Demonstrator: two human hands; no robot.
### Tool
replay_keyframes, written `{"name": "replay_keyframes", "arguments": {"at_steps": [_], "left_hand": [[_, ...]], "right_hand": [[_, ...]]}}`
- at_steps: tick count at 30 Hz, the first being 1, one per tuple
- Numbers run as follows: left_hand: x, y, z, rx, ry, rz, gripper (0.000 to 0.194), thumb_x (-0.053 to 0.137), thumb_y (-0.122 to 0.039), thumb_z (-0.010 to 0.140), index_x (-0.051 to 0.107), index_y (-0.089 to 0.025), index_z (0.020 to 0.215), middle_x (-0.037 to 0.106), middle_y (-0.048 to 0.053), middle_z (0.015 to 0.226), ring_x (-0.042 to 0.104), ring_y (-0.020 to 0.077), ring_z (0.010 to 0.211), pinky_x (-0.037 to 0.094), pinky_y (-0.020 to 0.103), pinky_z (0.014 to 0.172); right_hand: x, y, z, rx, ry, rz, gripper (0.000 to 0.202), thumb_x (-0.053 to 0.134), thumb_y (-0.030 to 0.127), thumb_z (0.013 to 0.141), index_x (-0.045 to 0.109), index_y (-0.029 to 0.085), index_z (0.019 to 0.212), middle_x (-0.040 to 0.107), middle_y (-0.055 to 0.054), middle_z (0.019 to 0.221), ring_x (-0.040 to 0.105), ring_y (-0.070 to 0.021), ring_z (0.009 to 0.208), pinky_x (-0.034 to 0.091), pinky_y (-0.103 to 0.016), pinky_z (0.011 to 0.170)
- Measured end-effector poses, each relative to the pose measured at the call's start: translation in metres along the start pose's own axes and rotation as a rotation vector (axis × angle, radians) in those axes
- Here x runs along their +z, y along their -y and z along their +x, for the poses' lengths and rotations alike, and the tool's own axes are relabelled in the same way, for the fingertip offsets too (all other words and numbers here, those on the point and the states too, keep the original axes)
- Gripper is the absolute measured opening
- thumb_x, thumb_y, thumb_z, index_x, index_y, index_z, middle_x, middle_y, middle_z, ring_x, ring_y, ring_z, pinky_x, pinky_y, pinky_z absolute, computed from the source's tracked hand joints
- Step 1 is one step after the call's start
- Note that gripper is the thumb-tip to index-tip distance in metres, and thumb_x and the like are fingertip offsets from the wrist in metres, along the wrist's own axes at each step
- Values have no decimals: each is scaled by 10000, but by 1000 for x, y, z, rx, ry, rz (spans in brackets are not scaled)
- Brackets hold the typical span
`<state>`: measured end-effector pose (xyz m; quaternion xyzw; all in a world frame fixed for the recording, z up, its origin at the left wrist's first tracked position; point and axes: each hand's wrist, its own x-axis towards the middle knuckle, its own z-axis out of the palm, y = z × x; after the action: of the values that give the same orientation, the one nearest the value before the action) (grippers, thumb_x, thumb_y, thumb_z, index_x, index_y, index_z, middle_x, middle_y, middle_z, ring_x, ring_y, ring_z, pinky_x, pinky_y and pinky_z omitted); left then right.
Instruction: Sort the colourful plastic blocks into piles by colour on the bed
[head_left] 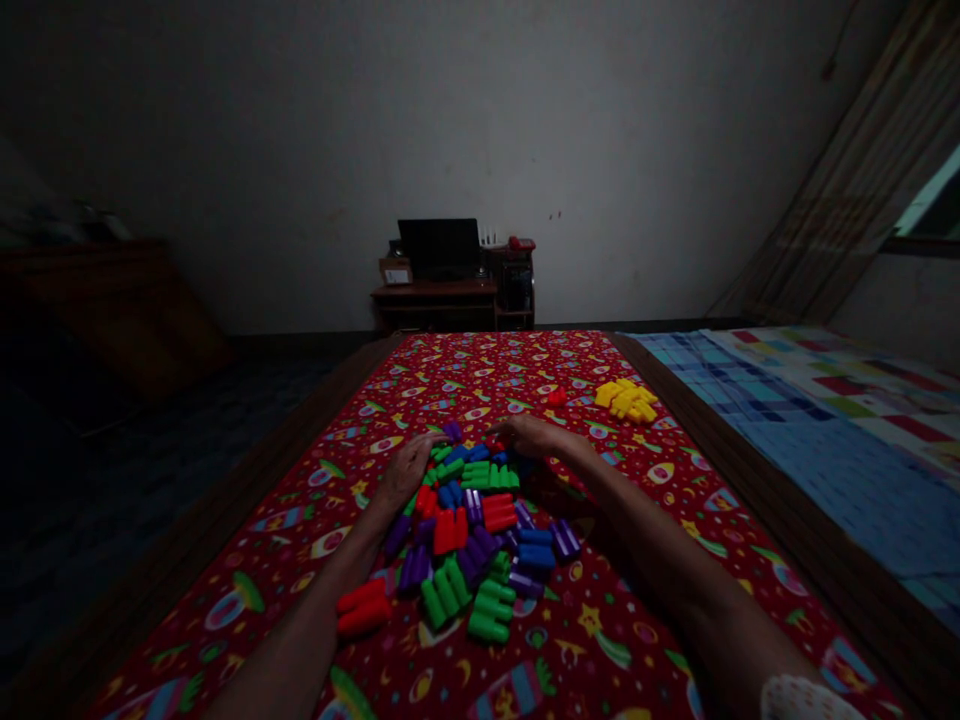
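Head view, glossy green, red, purple, blue blocks (448,592), jumbled

Red rocket-print cloth (480,375), yellow blocks (627,400)

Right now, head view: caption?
Left hand and right hand at a mixed-colour block pile; yellow blocks lie apart.

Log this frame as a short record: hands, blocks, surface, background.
block pile: red, green, blue, purple
left hand: at pile's far left edge
right hand: at pile's far right edge
grip: unclear, both hands
yellow blocks: grouped apart, farther right
lone red block: just left of yellow
surface: red patterned cloth
background: dark screen on desk
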<state>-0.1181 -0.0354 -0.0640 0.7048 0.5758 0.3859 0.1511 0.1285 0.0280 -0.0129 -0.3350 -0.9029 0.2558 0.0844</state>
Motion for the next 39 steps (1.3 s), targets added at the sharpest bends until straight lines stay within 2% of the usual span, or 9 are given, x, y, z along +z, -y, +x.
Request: {"name": "replay_keyframes", "arguments": {"at_steps": [4,9,14,18,21,23,28,34,39], "left_hand": [[1,6,2,12,14,-10,565,258,-521,877,710,-186,920,703,99,1110,613,237,1107,439,389,1032],[2,13,5,20,34,-13,607,254,-572,876,716,-182,931,702,100,1116,602,241,1123,430,392,1039],[2,13,4,24,29,-22,584,269,-549,878,715,-175,923,698,109,1121,604,249,1125,431,404,1036],[2,10,4,30,25,-30,573,272,-531,878,715,-170,917,699,114,1112,614,251,1107,440,407,1025],[1,9,3,25,24,-26,561,277,-518,882,712,-166,930,697,115,1120,612,248,1110,443,400,1020],[1,8,3,28,28,-27,555,279,-515,885,711,-170,931,696,111,1125,609,242,1116,442,390,1021],[1,8,3,38,26,-38,560,272,-520,888,712,-174,915,701,108,1107,610,242,1110,440,397,1024],[1,7,2,24,20,-30,570,271,-541,883,712,-182,917,704,99,1096,606,241,1111,433,400,1035],[0,4,1,18,22,-25,580,256,-541,883,711,-183,923,702,99,1112,606,238,1114,441,394,1029]], "right_hand": [[-1,-10,-6,17,30,-2,459,582,74,720,678,156,1161,704,-45,902,603,-146,754,427,-199,617],[7,-12,-7,-47,26,-54,193,605,156,779,709,91,928,652,-23,771,523,-98,655,352,-181,579],[-5,-24,-13,194,-245,-158,169,561,207,831,690,100,825,616,-6,700,491,-95,614,275,-203,538],[-19,-36,-29,458,-441,-277,250,524,240,878,679,101,1016,687,-94,922,579,-161,785,327,-222,603],[-25,-24,-37,466,-489,-372,299,508,246,897,645,107,1124,678,-152,1053,602,-201,908,362,-240,664],[-25,-3,-38,357,-385,-372,262,484,236,909,679,121,1041,697,-133,979,615,-189,853,359,-239,639],[-6,57,-43,-108,153,-261,182,600,294,846,715,167,910,707,-36,815,605,-131,707,349,-204,576],[13,87,-61,-179,66,-404,279,661,304,791,669,208,1053,700,-84,1027,633,-193,930,442,-239,715],[13,85,-57,-178,138,-410,261,648,313,792,680,169,1007,704,-94,950,630,-187,820,430,-242,639]]}}
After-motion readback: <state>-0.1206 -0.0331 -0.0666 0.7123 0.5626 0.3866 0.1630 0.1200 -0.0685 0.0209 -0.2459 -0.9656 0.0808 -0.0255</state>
